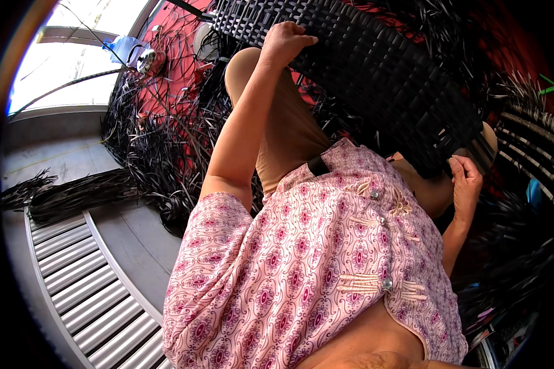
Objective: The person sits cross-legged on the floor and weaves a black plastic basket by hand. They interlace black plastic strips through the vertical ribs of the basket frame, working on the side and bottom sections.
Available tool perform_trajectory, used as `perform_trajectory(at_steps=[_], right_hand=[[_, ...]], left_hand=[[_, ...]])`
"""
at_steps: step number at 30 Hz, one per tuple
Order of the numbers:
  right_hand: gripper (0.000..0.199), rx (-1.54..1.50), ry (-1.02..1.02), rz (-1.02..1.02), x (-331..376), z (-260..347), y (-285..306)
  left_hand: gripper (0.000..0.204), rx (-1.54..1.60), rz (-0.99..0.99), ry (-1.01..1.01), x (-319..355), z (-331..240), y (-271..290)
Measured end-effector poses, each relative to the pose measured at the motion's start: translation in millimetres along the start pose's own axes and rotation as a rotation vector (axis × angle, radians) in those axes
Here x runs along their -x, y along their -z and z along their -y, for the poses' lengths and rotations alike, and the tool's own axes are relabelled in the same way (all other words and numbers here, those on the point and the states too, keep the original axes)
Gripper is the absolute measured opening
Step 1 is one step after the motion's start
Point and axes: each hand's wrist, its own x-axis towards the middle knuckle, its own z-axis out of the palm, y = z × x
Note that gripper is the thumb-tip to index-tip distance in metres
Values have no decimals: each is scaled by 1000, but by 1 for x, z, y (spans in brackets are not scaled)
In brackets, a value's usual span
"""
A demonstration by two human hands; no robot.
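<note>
A large black woven wicker panel (pixel 375 67) lies across my knees, slanting from upper left to right. My left hand (pixel 283 42) grips its far upper edge, fingers curled over the weave. My right hand (pixel 466 178) is closed around a black strip at the panel's lower right edge. I sit in a pink patterned top and tan trousers (pixel 289 129), which fill the middle of the view.
Heaps of loose black plastic strips (pixel 160 141) cover a red mat (pixel 178 67) to my left and front. More strips lie on the grey floor (pixel 61 194). A ribbed metal shutter (pixel 74 270) runs along the lower left. More woven black pieces (pixel 529 123) sit at right.
</note>
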Motion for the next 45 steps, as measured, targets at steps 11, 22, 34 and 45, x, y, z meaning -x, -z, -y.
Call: perform_trajectory(at_steps=[11,22,34,45], right_hand=[[13,276,283,-89,2,24,-6],[28,202,60,-8,4,17,5],[22,51,-65,111,4,6,13],[18,63,-90,95,8,12,14]], left_hand=[[44,119,-100,51,13,0,-7],[21,437,75,163,-10,34,12],[19,328,-574,13,-1,27,-30],[33,-373,-619,-240,47,5,-53]])
